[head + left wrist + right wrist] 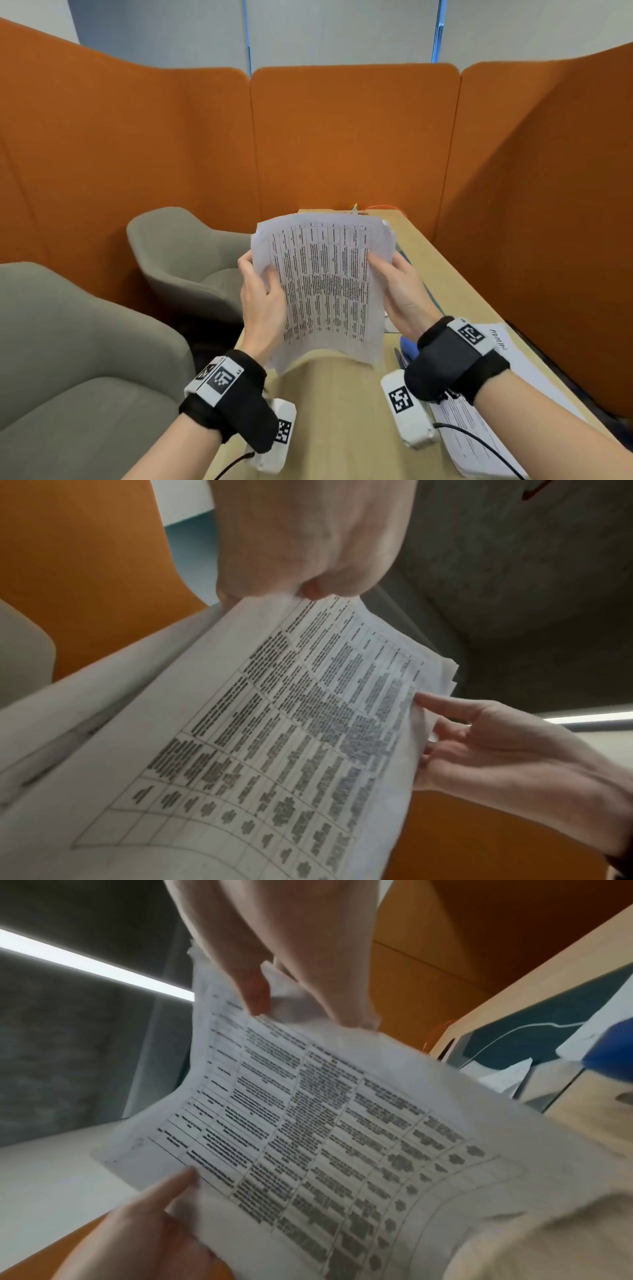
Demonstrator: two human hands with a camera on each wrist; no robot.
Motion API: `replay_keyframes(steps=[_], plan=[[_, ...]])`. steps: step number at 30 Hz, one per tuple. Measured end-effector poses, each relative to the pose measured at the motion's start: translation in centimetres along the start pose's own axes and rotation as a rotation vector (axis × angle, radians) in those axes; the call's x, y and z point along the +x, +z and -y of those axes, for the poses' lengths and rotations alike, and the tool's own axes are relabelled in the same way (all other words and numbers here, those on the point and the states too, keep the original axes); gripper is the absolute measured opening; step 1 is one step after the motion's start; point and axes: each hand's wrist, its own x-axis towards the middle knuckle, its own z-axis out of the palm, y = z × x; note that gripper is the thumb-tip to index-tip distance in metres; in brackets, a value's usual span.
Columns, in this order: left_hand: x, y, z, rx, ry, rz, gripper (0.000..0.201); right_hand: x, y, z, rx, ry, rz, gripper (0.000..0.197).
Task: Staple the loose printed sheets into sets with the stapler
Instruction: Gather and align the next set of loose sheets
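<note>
A set of printed sheets (325,287) with a dense table on the top page stands upright above the wooden table (335,411), its lower edge curling toward me. My left hand (263,284) grips the left edge, thumb on the front. My right hand (394,277) grips the right edge the same way. The left wrist view shows the sheets (274,737) between my left hand (308,561) and right hand (479,745). In the right wrist view the sheets (325,1137) hang below my right hand (291,982). A blue stapler (407,353) lies on the table, half hidden behind my right wrist.
More printed sheets (469,435) lie at the table's near right, and a white page (513,356) lies beyond them. Two grey armchairs (191,260) stand left of the table. Orange partition panels (342,137) enclose the booth. A teal item with a white cable (514,1037) sits near the stapler (613,1053).
</note>
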Motion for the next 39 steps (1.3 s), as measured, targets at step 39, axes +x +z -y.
replay_keyframes(steps=[39], plan=[[3.4, -2.0, -0.7, -0.017, 0.290, -0.071, 0.018, 1.0, 2.3, 0.6, -0.496, -0.609, -0.210, 0.029]])
